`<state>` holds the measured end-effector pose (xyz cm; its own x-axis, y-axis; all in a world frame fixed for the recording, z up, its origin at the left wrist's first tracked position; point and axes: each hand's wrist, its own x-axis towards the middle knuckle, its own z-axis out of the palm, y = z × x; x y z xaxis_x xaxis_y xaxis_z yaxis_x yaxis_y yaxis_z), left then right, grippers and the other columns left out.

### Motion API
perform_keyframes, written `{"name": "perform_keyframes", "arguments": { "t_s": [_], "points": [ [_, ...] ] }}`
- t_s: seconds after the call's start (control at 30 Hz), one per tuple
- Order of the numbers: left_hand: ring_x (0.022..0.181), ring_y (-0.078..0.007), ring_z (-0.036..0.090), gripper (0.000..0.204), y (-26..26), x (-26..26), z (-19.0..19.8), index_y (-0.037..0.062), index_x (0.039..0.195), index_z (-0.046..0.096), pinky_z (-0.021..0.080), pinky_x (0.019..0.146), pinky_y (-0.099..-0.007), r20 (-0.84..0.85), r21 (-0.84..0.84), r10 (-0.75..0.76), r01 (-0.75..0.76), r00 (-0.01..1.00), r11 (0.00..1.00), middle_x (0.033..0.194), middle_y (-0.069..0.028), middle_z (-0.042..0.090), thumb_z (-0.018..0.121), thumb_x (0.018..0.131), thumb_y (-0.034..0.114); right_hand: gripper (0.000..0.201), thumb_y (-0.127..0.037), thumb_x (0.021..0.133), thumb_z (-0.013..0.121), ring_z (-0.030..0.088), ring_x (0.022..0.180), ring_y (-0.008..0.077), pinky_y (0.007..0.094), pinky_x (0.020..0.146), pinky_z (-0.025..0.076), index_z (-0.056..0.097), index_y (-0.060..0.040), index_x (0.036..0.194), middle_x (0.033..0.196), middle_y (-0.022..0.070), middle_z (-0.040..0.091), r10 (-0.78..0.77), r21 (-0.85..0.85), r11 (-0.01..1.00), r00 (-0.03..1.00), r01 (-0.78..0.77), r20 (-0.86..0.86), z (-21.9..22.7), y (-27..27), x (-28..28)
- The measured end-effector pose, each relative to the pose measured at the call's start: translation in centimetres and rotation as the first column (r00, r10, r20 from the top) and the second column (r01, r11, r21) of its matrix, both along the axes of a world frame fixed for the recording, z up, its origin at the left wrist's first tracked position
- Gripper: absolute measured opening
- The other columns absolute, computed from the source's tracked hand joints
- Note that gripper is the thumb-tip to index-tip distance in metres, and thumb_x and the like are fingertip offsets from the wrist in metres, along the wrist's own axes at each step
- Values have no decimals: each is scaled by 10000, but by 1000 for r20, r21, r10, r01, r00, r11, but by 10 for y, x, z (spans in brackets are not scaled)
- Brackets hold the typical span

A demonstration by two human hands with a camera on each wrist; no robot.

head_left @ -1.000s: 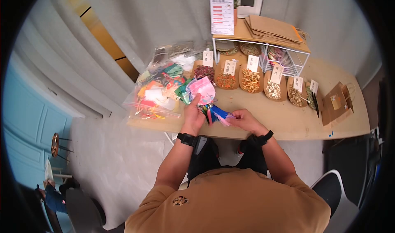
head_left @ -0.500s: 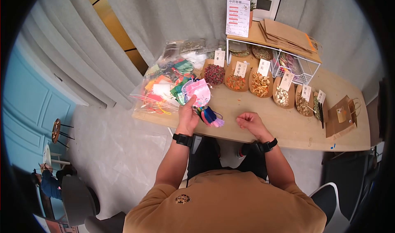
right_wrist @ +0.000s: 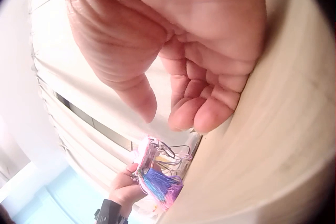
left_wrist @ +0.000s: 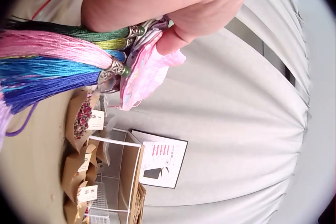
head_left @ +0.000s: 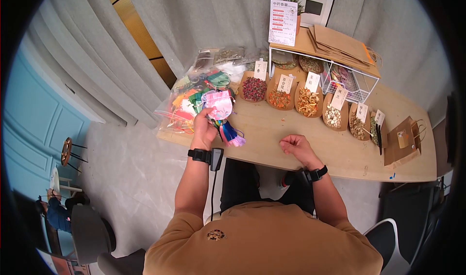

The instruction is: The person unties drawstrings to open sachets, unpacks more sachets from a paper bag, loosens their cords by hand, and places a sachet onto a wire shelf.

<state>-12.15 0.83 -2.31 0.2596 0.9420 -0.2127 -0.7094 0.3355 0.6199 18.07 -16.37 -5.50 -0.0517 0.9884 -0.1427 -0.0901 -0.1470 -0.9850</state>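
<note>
My left hand [head_left: 204, 129] grips a bunch of drawstring pouches over the table's left part, with a pink patterned pouch [head_left: 218, 104] on top and green cloth behind it. Tassels [head_left: 230, 135] in blue, purple and other colours hang from the bunch. In the left wrist view, pink, green and blue tassels [left_wrist: 52, 50] with ornate metal caps spread below the thumb. My right hand [head_left: 298, 149] rests at the table's front edge. Its fingers are loosely curled, and the right wrist view shows nothing between thumb and fingertips.
A clear plastic bag [head_left: 167, 123] of colourful pouches lies at the left. Kraft paper trays of dried flowers and herbs [head_left: 255, 88], with label cards, line the table [head_left: 262, 129]. Behind them stands a wire-framed shelf [head_left: 378, 81]. A brown paper bag [head_left: 402, 146] stands at the right.
The right hand has let go of the tassels and come down near the table edge. The left hand has moved left with the pouches, towards the plastic bag. The head view has shifted.
</note>
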Motion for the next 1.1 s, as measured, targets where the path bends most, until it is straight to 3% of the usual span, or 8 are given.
{"name": "perform_keyframes", "arguments": {
  "t_s": [0.4,0.57,0.7,0.77,0.87,0.9,0.97,1.1],
  "points": [
    [831,-236,669,278,37,-61,34,-38,1124,550,577,660,-353,-167,302,221,-164,961,939,1023,-135,656,576,863,52,137,-135,887,653,524,667,37,200,624,449,643,-12,946,770,-20,606,12,20,1000,1000,-12,-16,-3,-2,3],
    [719,-209,668,279,40,-64,45,-41,1106,556,561,607,-318,-167,223,150,-111,975,969,946,-121,661,619,846,38,135,-130,886,653,528,666,42,201,624,451,643,-8,943,773,-16,609,9,20,1000,1000,-9,-15,-2,-1,3],
    [728,-160,651,301,36,-46,31,-47,1037,602,528,609,-295,-684,365,323,-77,654,928,895,-104,668,711,784,74,137,-129,886,653,529,664,43,200,626,452,641,-4,940,774,-14,612,19,29,999,999,-18,-26,-5,0,4],
    [733,-159,648,292,21,-33,42,-57,1020,600,518,619,-280,-910,330,303,52,283,942,899,-114,669,712,783,70,139,-129,886,652,531,666,44,201,630,454,640,-1,939,774,-13,613,13,36,999,1000,-13,-18,-5,0,5],
    [741,-162,648,311,58,-47,-14,-64,1036,580,517,628,-272,-871,463,434,86,231,882,898,-119,668,712,780,52,139,-128,886,652,533,667,45,201,633,455,640,-1,941,772,-12,613,10,42,999,1000,-9,-19,-6,-1,5],
    [741,-162,648,311,55,-43,-10,-64,1036,580,517,628,-272,-870,464,435,86,230,882,898,-119,668,712,780,52,139,-128,886,652,533,667,45,201,633,455,640,-1,941,772,-12,613,10,44,999,1000,-9,-20,-6,-2,5],
    [746,-168,648,325,47,-34,4,-65,1059,559,520,636,-274,-721,440,400,-71,566,895,912,-122,667,702,783,30,138,-127,888,650,533,667,46,202,632,455,640,-2,948,771,-13,611,12,40,999,1000,-12,-7,-6,-2,5],
    [742,-164,647,331,60,-39,2,-64,1074,548,521,637,-276,-574,439,443,-198,689,876,929,-126,663,691,789,23,135,-123,891,645,536,669,46,202,632,456,639,-3,953,771,-13,611,24,44,999,1000,-23,-13,-6,-2,6]
  ]
}}
